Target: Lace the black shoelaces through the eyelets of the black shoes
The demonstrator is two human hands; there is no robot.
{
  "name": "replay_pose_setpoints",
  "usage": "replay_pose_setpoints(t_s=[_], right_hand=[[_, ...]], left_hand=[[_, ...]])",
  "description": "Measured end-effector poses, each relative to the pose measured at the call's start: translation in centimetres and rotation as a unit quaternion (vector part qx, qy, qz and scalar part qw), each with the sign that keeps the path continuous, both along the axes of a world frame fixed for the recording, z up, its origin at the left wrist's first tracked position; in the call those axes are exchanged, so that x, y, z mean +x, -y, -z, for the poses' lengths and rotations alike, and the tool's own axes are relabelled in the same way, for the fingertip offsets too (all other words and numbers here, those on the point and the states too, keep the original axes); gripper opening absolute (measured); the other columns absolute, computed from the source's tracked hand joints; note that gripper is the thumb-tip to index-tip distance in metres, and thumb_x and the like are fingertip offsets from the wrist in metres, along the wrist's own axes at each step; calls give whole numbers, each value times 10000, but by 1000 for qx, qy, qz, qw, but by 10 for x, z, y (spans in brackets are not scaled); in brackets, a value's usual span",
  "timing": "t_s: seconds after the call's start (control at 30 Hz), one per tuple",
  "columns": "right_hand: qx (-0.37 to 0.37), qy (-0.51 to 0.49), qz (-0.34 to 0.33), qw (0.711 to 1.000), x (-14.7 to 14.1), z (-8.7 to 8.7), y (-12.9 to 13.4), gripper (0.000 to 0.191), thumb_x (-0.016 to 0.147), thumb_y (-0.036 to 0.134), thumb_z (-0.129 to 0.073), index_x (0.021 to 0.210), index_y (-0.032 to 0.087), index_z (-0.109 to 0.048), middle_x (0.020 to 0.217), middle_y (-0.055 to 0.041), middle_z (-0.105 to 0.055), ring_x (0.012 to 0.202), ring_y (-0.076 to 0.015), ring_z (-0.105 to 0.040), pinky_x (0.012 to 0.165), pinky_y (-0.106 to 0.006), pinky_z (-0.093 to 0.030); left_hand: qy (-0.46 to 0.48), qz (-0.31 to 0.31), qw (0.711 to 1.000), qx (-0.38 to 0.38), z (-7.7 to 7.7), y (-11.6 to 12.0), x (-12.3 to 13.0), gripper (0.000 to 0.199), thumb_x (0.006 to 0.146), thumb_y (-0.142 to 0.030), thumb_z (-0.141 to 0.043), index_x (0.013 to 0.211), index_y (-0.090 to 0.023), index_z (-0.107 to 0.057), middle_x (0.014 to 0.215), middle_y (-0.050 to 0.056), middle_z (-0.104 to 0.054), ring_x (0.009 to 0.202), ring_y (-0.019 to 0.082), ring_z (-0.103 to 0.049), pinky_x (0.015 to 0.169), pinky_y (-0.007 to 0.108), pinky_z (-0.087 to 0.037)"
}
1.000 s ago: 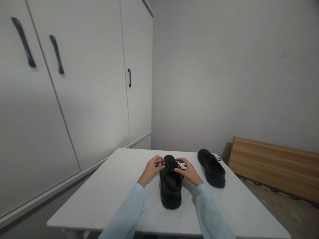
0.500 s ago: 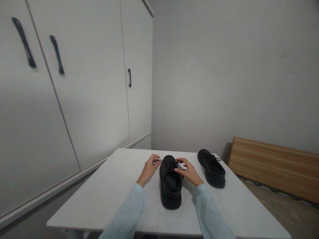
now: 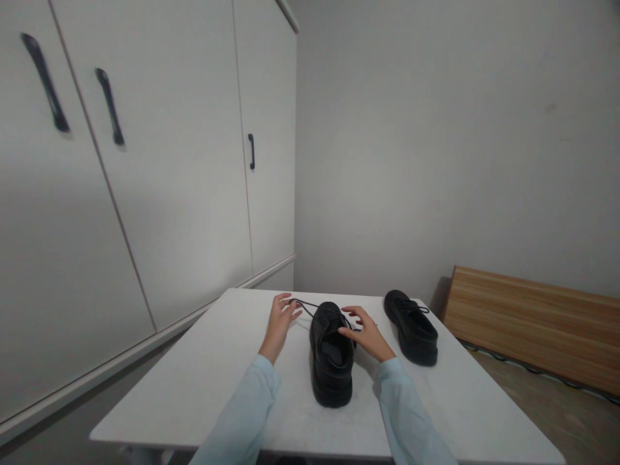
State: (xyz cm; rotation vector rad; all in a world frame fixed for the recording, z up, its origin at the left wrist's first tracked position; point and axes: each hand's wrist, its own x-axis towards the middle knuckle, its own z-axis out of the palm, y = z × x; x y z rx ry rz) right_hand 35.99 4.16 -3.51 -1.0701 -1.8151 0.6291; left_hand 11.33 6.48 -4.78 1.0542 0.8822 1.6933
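A black lace-up shoe (image 3: pixel 332 361) stands on the white table in front of me, heel toward me. My left hand (image 3: pixel 281 321) is just left of its toe, with the fingers spread. A dark shoelace (image 3: pixel 305 303) runs in a loop from the shoe to those fingers; whether it touches them all is unclear. My right hand (image 3: pixel 364 332) grips the shoe's upper right side, thumb at the tongue and fingers by the lacing. Part of the lacing is hidden behind this hand.
A second black shoe (image 3: pixel 414 329), laced, stands at the right rear of the white table (image 3: pixel 208 381). White cabinets (image 3: pixel 184 168) line the left side, and a grey wall (image 3: pixel 436 142) rises behind. At the right is a wooden panel (image 3: pixel 533 323).
My left hand has moved left and slightly away from me, its fingers opening from a pinch. The lace on that side now stretches farther out. My right hand stays almost still.
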Motion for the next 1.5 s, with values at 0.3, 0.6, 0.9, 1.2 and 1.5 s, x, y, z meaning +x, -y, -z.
replay_pose_setpoints(t_s=[0.3,0.6,0.9,1.2,1.5], right_hand=[[-14,-7,1,1000,1,3,-2,480,680,438,-720,1104,245,-607,1198,-73,-599,1086,-263,-563,905,-425,-449],[-26,-3,-4,1000,1,1,0,475,697,429,-713,1116,243,-591,1219,-74,-584,1107,-263,-551,915,-420,-436],[-21,-2,-7,1000,-1,-2,3,452,731,426,-684,1138,250,-598,1228,-71,-586,1104,-259,-553,925,-423,-440],[44,6,-34,998,-10,-3,7,589,809,404,-628,1364,296,-461,1292,-68,-557,1218,-245,-490,1063,-441,-352],[87,36,-58,994,-13,1,6,506,831,417,-626,1318,321,-525,1333,-68,-521,1263,-259,-439,1096,-455,-321]], left_hand=[[19,-20,1000,-9,-8,7,-2,437,722,-405,-671,1053,-230,-445,869,-18,-580,682,115,-643,742,337,-526],[-67,-128,989,9,0,-4,-9,363,735,-386,-650,1025,-205,-529,902,21,-600,703,115,-559,668,246,-452],[-253,-228,936,89,-12,6,-5,183,763,-330,-654,917,-240,-697,935,60,-686,866,225,-574,830,351,-437],[-343,-121,912,191,-9,17,17,154,827,-288,-613,913,-194,-701,909,43,-728,829,177,-666,801,305,-517],[-442,-79,826,340,-4,25,30,133,872,-248,-589,893,-233,-719,854,15,-752,801,162,-680,816,315,-516]])
